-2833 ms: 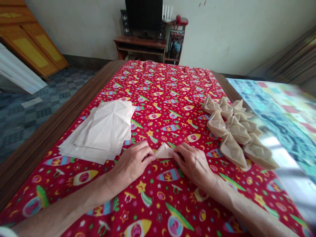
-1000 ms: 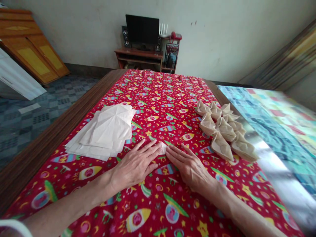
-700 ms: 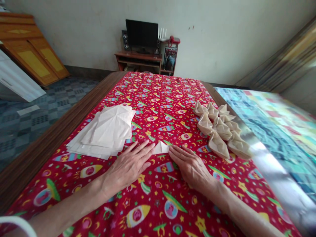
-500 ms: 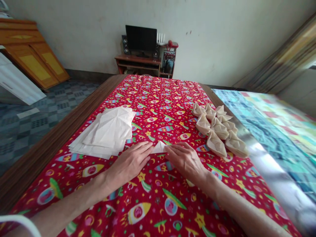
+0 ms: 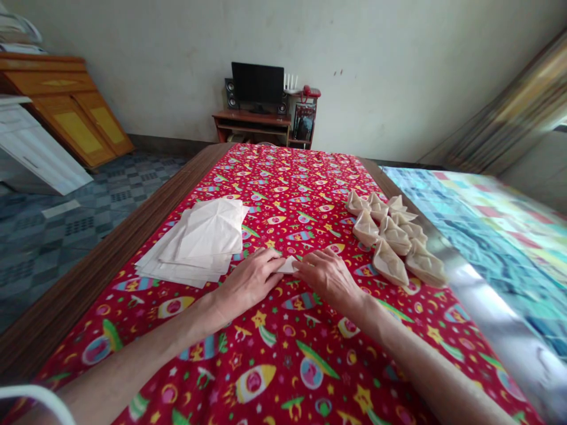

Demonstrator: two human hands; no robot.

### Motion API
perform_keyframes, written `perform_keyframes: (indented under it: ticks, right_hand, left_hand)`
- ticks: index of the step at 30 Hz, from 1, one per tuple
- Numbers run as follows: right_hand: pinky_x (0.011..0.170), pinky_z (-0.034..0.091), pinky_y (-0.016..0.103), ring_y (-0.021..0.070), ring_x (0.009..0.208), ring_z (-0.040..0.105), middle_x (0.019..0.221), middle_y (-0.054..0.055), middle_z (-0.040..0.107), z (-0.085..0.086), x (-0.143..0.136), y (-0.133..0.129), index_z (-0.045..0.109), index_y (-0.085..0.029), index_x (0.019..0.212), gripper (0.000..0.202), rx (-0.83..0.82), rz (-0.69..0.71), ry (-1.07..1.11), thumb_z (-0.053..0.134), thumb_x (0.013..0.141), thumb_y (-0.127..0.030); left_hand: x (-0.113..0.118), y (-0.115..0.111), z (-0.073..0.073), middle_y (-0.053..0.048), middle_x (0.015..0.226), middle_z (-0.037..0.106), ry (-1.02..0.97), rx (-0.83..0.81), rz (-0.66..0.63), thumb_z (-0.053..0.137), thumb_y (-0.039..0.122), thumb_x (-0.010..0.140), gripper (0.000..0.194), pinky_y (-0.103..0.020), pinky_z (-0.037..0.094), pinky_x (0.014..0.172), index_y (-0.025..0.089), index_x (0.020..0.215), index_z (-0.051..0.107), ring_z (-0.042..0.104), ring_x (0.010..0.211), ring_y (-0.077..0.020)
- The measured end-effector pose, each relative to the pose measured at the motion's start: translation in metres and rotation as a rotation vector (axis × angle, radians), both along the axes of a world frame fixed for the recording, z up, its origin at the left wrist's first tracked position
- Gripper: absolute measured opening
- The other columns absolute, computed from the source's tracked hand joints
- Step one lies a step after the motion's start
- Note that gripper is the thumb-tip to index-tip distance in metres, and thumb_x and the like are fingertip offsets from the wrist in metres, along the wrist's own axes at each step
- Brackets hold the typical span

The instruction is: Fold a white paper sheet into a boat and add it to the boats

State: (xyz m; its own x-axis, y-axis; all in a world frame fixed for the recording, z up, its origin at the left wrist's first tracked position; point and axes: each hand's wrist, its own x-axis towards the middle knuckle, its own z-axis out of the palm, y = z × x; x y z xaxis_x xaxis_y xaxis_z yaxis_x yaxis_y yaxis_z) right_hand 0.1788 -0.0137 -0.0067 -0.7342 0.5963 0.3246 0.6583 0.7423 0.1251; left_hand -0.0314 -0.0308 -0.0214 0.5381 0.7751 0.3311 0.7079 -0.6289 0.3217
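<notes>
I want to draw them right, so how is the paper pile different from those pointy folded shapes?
The paper pile lies flat, while the folded shapes puff up with pointed ends. The paper pile is sheets stacked unevenly; the folded shapes sit side by side in a cluster. The paper pile looks whiter, the folded shapes more tan. Both rest on the red cloth.

A pale, marked wall (image 5: 376, 88) stands behind a low reddish-brown desk (image 5: 252, 117) bearing a dark monitor (image 5: 258, 84), with a red telephone (image 5: 312, 92) near it. At left, an orange-brown wooden cabinet (image 5: 82, 121) stands on blue-grey patterned floor tiles (image 5: 128, 203). At right, a striped curtain (image 5: 509, 118) hangs, and light gleams off a glossy surface (image 5: 481, 292) beside a multicoloured cover (image 5: 496, 212)
</notes>
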Motion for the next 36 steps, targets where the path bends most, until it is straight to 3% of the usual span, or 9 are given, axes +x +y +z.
perform_keyframes:
  ticks: [6, 12, 18, 20, 25, 29, 33, 36]
  right_hand:
    - [0.063, 0.028, 0.031, 0.0131, 0.062, 0.050, 0.071, 0.001, 0.060, -0.003, -0.005, -0.005, 0.056, -0.016, 0.085, 0.011, 0.062, 0.023, -0.042, 0.047, 0.090, -0.012]
    - [0.058, 0.025, 0.030, 0.0131, 0.057, 0.052, 0.064, 0.000, 0.060, -0.005, -0.014, -0.006, 0.053, -0.018, 0.081, 0.013, 0.100, -0.158, 0.039, 0.046, 0.091, -0.016]
    - [0.053, 0.023, 0.027, 0.0118, 0.054, 0.051, 0.064, 0.001, 0.061, -0.004, -0.020, -0.006, 0.053, -0.018, 0.076, 0.016, 0.055, -0.268, 0.195, 0.044, 0.090, -0.020]
    - [0.052, 0.024, 0.026, 0.0115, 0.055, 0.051, 0.064, 0.000, 0.061, -0.005, -0.021, -0.007, 0.053, -0.019, 0.076, 0.016, 0.040, -0.262, 0.262, 0.044, 0.090, -0.022]
    - [0.055, 0.027, 0.023, 0.0122, 0.061, 0.055, 0.070, 0.001, 0.063, -0.007, -0.018, -0.009, 0.053, -0.017, 0.086, 0.011, -0.043, -0.298, 0.360, 0.043, 0.089, -0.022]
    - [0.056, 0.027, 0.023, 0.0137, 0.066, 0.056, 0.078, 0.003, 0.065, -0.005, -0.014, -0.007, 0.055, -0.017, 0.094, 0.014, -0.083, -0.335, 0.354, 0.048, 0.087, -0.028]
    - [0.053, 0.024, 0.024, 0.0105, 0.058, 0.052, 0.071, 0.000, 0.064, -0.008, -0.014, -0.003, 0.056, -0.019, 0.077, 0.015, -0.125, -0.340, 0.328, 0.046, 0.088, -0.022]
    - [0.052, 0.024, 0.025, 0.0107, 0.056, 0.051, 0.069, 0.000, 0.063, -0.011, -0.012, -0.002, 0.057, -0.019, 0.074, 0.015, -0.126, -0.379, 0.292, 0.048, 0.086, -0.022]
  left_hand:
    - [0.002, 0.006, -0.004, -0.004, 0.099, 0.062, -0.108, -0.035, 0.013, 0.050, 0.018, 0.090, 0.026, -0.030, 0.049, 0.084, 0.019, 0.115, 0.058, 0.059, 0.092, -0.0172]
    - [0.017, 0.010, 0.002, -0.007, 0.101, 0.062, -0.263, -0.054, 0.047, 0.050, 0.018, 0.089, 0.033, -0.031, 0.050, 0.086, 0.018, 0.122, 0.055, 0.060, 0.093, -0.0181]
    - [0.037, 0.015, -0.005, -0.012, 0.114, 0.053, -0.432, 0.010, 0.215, 0.048, 0.020, 0.087, 0.069, -0.036, 0.051, 0.085, 0.016, 0.146, 0.013, 0.057, 0.090, -0.0178]
    - [0.040, 0.017, -0.005, -0.011, 0.108, 0.056, -0.422, -0.006, 0.188, 0.045, 0.017, 0.087, 0.063, -0.036, 0.050, 0.087, 0.014, 0.145, 0.019, 0.057, 0.090, -0.0177]
    - [0.041, 0.020, -0.001, -0.006, 0.092, 0.056, -0.344, -0.091, 0.147, 0.047, 0.007, 0.081, 0.046, -0.031, 0.051, 0.082, 0.014, 0.126, 0.052, 0.058, 0.085, -0.0170]
    - [0.042, 0.019, -0.004, -0.003, 0.087, 0.051, -0.335, -0.107, 0.157, 0.049, 0.003, 0.078, 0.048, -0.029, 0.051, 0.078, 0.014, 0.125, 0.054, 0.056, 0.081, -0.0151]
    - [0.042, 0.019, -0.009, -0.003, 0.089, 0.050, -0.341, -0.101, 0.132, 0.049, 0.001, 0.076, 0.052, -0.028, 0.051, 0.080, 0.016, 0.126, 0.053, 0.055, 0.082, -0.0138]
    - [0.040, 0.020, -0.009, -0.003, 0.089, 0.050, -0.336, -0.079, 0.130, 0.050, 0.001, 0.077, 0.047, -0.027, 0.051, 0.078, 0.016, 0.121, 0.056, 0.056, 0.082, -0.0136]
